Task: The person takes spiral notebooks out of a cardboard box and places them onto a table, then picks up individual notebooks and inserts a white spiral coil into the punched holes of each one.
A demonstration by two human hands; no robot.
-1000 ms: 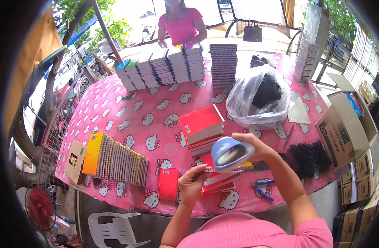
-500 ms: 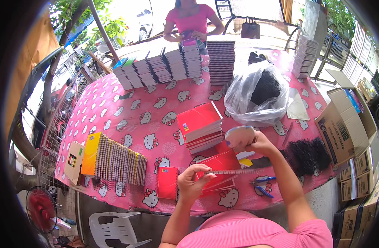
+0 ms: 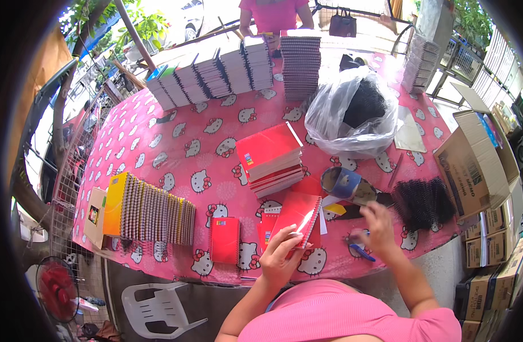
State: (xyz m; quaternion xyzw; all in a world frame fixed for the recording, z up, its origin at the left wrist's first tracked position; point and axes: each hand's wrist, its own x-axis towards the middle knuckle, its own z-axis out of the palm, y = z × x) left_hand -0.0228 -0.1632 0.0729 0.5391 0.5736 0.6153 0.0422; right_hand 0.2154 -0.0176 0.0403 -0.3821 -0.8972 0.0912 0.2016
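One desk (image 3: 227, 194), covered with a pink cloth bearing white cat faces, carries the work. One open cardboard box (image 3: 464, 171) sits at its right edge. One row of white-paged notebooks (image 3: 207, 82) stands along the far side, left of a tall stack of spiral notebooks (image 3: 300, 65). One clear plastic bag (image 3: 341, 134) with black contents lies nearer, right of centre. One row of spiral notebooks with a yellow cover (image 3: 150, 211) at its left end occupies the near left. One stack of red notebooks (image 3: 273, 154) is at the centre; black spiral coils (image 3: 424, 202) lie at the right.

One red spiral notebook (image 3: 298, 216) is tilted just in front of the red stack, its lower end gripped by the left hand (image 3: 279, 261). The right hand (image 3: 381, 228) (blurred) has thumb and fingers apart, nothing visible between them, just beside a blue slipper-like object (image 3: 342, 183). Smallest, the blue-handled pliers (image 3: 361, 252) lie beside the right hand; contact cannot be determined.
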